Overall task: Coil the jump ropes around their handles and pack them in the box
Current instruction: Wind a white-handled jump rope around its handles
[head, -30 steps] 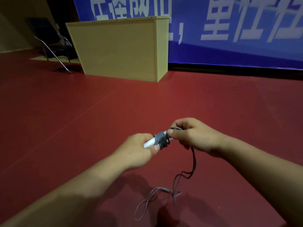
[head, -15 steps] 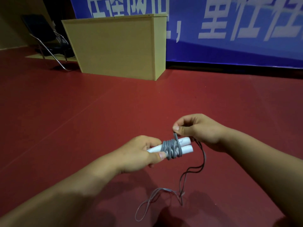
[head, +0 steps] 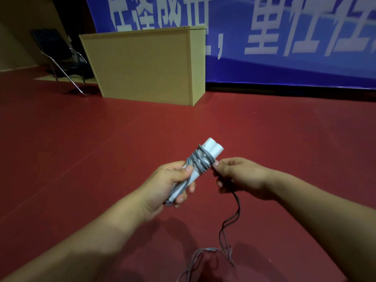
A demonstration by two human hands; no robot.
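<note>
A: Where is the jump rope, and how does it lie?

B: Its two white handles (head: 205, 159) sit side by side as one bundle, held in the air above the red floor (head: 101, 149). The long axis runs from the lower left, inside the left hand (head: 171, 186), up and away to the right, with the free ends pointing toward the wooden cabinet (head: 146, 66).

A: And the grey cord (head: 200, 161)?

B: Several turns already wrap the middle of the bundle, crosswise to that axis. The loose part leaves the coil on its right side, passes through the right hand (head: 240, 178), then hangs down and trails onto the floor near the bottom edge of the view.

A: What are the hands doing?

B: The left hand grips the lower ends of the handles, fingers curled round them. The right hand pinches the cord just beside the coil, touching it. The two hands are close but not touching.

A: So what does the next turn depend on?

B: I judge the cord must keep circling across the handle axis, toward the free ends, where bare handle remains. No box is in view.
</note>
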